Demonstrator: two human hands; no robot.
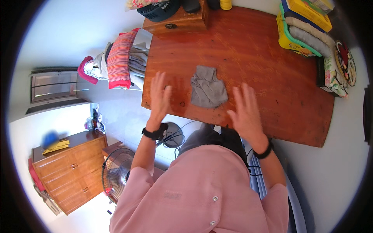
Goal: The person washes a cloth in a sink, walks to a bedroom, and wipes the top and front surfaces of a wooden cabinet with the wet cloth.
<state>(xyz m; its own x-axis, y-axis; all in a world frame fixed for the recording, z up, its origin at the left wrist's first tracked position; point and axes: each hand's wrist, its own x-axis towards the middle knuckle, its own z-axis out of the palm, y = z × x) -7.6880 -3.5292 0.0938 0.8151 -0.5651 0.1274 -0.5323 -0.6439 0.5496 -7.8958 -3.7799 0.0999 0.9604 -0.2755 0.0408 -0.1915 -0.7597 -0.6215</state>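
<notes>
A crumpled grey cloth [208, 87] lies on a reddish-brown wooden table [279, 116], close to the front edge. To its left, my left hand [159, 97] is raised over the table's near left corner, fingers extended and holding nothing. My right hand [244, 109] hovers to the right of the cloth, also bare, with its fingers spread and slightly blurred. Neither hand touches the cloth. Black bands circle both wrists, the left one carrying a watch-like case.
A wooden box [177, 25] with a dark basket [158, 10] stands at the back left. A yellow-and-green tub [287, 43] with folded cloths sits at the back right, near a floral box [332, 77]. Left are a striped pillow [121, 59], a fan [118, 174] and a wooden cabinet [72, 169].
</notes>
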